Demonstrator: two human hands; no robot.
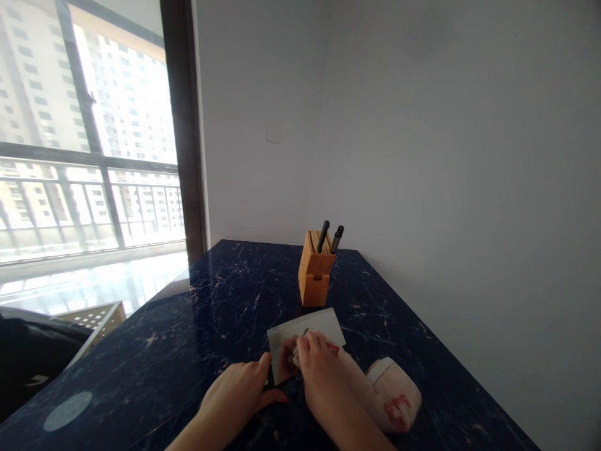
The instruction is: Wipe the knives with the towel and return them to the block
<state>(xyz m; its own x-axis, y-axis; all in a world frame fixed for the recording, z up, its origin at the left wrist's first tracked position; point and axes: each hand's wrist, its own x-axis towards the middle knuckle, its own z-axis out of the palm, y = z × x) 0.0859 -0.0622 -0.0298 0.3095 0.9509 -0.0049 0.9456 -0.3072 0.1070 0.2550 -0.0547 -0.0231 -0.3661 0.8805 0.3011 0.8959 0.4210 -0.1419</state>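
Note:
A broad, shiny cleaver (pixel 323 321) is tilted just above or on the dark tabletop, its blade reaching away to the right. My left hand (pixel 237 388) is closed around its handle end, which is mostly hidden by the fingers. Against the face of the blade, my right hand (pixel 319 363) presses a bunched part of a pale pink towel (pixel 394 394) with red markings. The towel's looser part lies to the right of my right wrist. The blade mirrors the fingers and the cloth.
Beyond the cleaver stands a wooden knife block (pixel 313 279) with two black-handled tools in it. The dark blue marbled table (pixel 225 294) runs along a white wall (pixel 446 188) at right. A round pale patch (pixel 68 410) sits near its left edge, beside a dark bag-like item (pixel 32 357).

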